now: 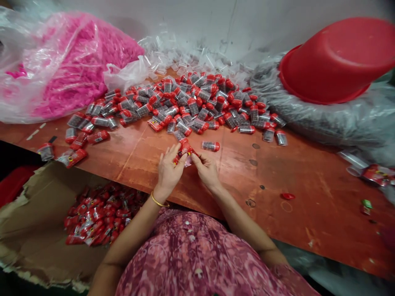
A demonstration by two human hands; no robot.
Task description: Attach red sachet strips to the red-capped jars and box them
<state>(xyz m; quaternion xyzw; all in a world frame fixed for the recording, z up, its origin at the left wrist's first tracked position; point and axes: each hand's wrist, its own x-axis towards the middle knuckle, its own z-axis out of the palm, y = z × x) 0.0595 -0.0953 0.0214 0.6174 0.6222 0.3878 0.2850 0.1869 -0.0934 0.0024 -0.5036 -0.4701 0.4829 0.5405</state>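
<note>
A cardboard box [37, 230] of red packets [98, 216] is seen below the left hand [168, 170]; a red-capped jar [184, 151] is pinched between both hands, held together over the bench [265, 213], with a loose jar [211, 146] just beyond the right hand [206, 170].

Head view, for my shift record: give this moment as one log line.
left hand: on red-capped jar | right hand: on same jar | beside: loose jars on wooden tabletop | also: cardboard box of red packets
</note>
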